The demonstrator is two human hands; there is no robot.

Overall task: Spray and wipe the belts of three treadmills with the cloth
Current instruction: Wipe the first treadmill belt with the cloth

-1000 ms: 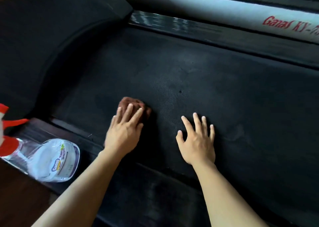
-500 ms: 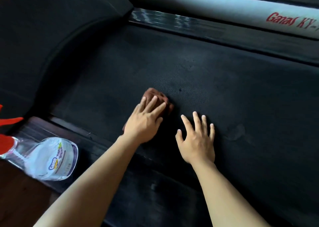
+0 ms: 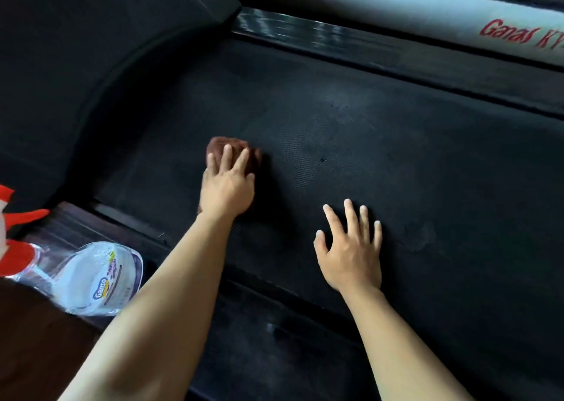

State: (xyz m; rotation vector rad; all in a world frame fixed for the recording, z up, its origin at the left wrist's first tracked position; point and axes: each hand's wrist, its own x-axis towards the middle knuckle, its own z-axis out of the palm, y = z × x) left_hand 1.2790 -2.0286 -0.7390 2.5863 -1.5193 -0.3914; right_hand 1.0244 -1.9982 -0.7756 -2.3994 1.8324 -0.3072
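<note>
At the near left, a clear spray bottle (image 3: pixel 100 278) lies on its side where the brown floor (image 3: pixel 36 355) meets the treadmill's near rail (image 3: pixel 274 339). Its red trigger head (image 3: pixel 18 257) points to the left edge of the view. Both bare forearms reach from the near edge across this rail onto the black belt (image 3: pixel 412 162).

The right hand (image 3: pixel 351 254) lies flat on the belt just past the rail, palm down and fingers spread, holding nothing. A little farther and to the left, apart from it, the left hand (image 3: pixel 227 187) presses down on the brown cloth (image 3: pixel 235 150) with straight fingers. The cloth is bunched on the belt under that hand, and its far edge shows beyond the fingertips.

Beyond the hands the belt runs dark and textured, with a faint paler patch near its middle. At the far left rises the black curved hood (image 3: pixel 91 40). Along the far side runs the glossy far rail (image 3: pixel 335 40), and past it a white frame (image 3: pixel 396 7) with red lettering that reads "Ganas KY".
</note>
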